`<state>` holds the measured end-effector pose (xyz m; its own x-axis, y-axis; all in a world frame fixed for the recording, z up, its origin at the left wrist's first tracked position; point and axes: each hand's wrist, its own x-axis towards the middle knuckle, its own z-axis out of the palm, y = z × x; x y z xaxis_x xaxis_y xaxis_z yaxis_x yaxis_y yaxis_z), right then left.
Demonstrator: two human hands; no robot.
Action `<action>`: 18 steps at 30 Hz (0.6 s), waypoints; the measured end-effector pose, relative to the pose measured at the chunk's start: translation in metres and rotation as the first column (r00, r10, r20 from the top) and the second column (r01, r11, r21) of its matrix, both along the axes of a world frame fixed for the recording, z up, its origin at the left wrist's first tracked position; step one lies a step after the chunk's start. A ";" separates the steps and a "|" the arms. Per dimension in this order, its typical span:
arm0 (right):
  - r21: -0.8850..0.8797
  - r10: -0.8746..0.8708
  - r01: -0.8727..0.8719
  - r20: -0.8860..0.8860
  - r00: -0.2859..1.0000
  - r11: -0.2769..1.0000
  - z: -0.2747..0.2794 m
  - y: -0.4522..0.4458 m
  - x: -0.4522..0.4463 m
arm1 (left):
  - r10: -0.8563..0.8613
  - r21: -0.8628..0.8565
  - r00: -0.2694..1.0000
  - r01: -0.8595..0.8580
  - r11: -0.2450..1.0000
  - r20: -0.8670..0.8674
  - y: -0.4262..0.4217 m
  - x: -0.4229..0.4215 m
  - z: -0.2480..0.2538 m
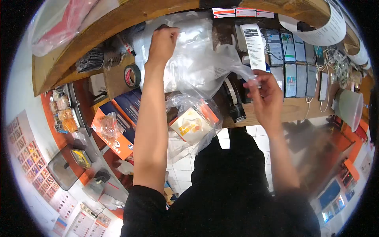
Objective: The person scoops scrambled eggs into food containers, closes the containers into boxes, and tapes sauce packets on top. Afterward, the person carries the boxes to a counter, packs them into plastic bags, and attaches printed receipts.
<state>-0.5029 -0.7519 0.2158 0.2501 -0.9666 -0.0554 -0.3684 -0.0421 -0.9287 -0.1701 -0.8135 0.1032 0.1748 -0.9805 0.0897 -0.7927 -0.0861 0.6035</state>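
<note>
A clear plastic bag (197, 43) lies spread over the counter. At its right corner my right hand (266, 93) pinches the plastic between thumb and fingers. Over the bag's upper left part is my left hand (162, 45), its fingers curled around a small dark thing that is too hidden to name. Below the bag, a white and yellow box (190, 126) sits inside another clear bag near the counter's front edge. Between that box and my right hand stands a black tape dispenser (233, 100). A printed paper slip (254, 47) lies beyond my right hand.
Several phones (290, 81) lie in rows at the right, with white cables beside them. A roll of dark tape (132, 76) and an orange and blue box (114, 136) are left of my left forearm. A wooden shelf edge (130, 17) curves above the counter.
</note>
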 end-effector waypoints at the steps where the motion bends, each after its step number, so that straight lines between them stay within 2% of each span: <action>1: 0.291 -0.164 0.109 0.170 0.972 0.950 -0.001 0.001 -0.007 | 0.042 0.075 0.999 -0.040 0.996 -0.027 0.001 0.000 0.009; 2: 0.295 -0.170 0.113 0.175 0.970 0.949 -0.003 0.000 -0.016 | 0.037 0.077 0.999 -0.035 0.996 -0.021 0.002 -0.003 0.012; 4: 0.449 -0.181 0.051 0.252 0.951 0.892 -0.007 -0.006 -0.033 | -0.049 0.152 0.999 0.048 0.987 0.002 0.005 -0.007 0.006; 5: 0.433 -0.172 0.053 0.241 0.955 0.900 -0.008 -0.005 -0.036 | -0.177 0.056 0.958 0.169 0.984 0.226 0.007 -0.011 -0.002; 8: 0.363 -0.174 0.087 0.215 0.961 0.928 0.002 -0.001 -0.037 | -0.183 0.255 0.959 0.126 0.959 0.216 0.002 -0.023 0.001; 9: 0.342 -0.181 0.091 0.242 0.953 0.935 -0.004 0.001 -0.040 | -0.189 0.243 0.956 0.132 0.961 0.226 0.000 -0.021 0.002; 11: 0.363 -0.203 0.092 0.281 0.938 0.927 -0.005 0.005 -0.051 | -0.086 0.059 0.995 0.083 0.995 0.042 0.001 -0.015 0.003; 12: 0.398 -0.212 0.076 0.310 0.927 0.914 -0.005 0.008 -0.054 | -0.087 0.061 0.995 0.084 0.995 0.054 0.005 -0.014 0.013; 13: 0.474 -0.258 0.059 0.368 0.893 0.879 -0.006 0.009 -0.057 | -0.048 0.012 0.997 0.049 0.999 -0.068 0.009 -0.013 0.024; 14: 0.477 -0.255 0.049 0.377 0.890 0.878 -0.005 0.012 -0.057 | -0.011 -0.033 0.981 0.005 0.999 -0.192 0.013 -0.012 0.035; 15: 0.527 -0.298 0.033 0.426 0.854 0.849 0.002 0.011 -0.055 | -0.007 -0.034 0.983 0.001 0.999 -0.183 0.016 -0.009 0.042; 16: 0.573 -0.343 0.016 0.468 0.815 0.819 0.007 0.012 -0.055 | -0.002 -0.017 0.968 -0.002 1.000 -0.251 0.017 -0.007 0.049; 17: 0.585 -0.362 0.019 0.476 0.801 0.811 0.009 0.013 -0.055 | 0.002 -0.003 0.948 -0.003 1.000 -0.320 0.017 -0.006 0.055; 18: 0.580 -0.359 0.018 0.479 0.801 0.814 0.009 0.014 -0.055 | 0.001 -0.009 0.948 -0.004 1.000 -0.319 0.018 -0.006 0.065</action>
<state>-0.5575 -0.7378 0.2252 0.2160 -0.8516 -0.4777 0.2593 0.5217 -0.8128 -0.1764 -0.7952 0.1677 0.1981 -0.9795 0.0378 -0.5584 -0.0811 0.8256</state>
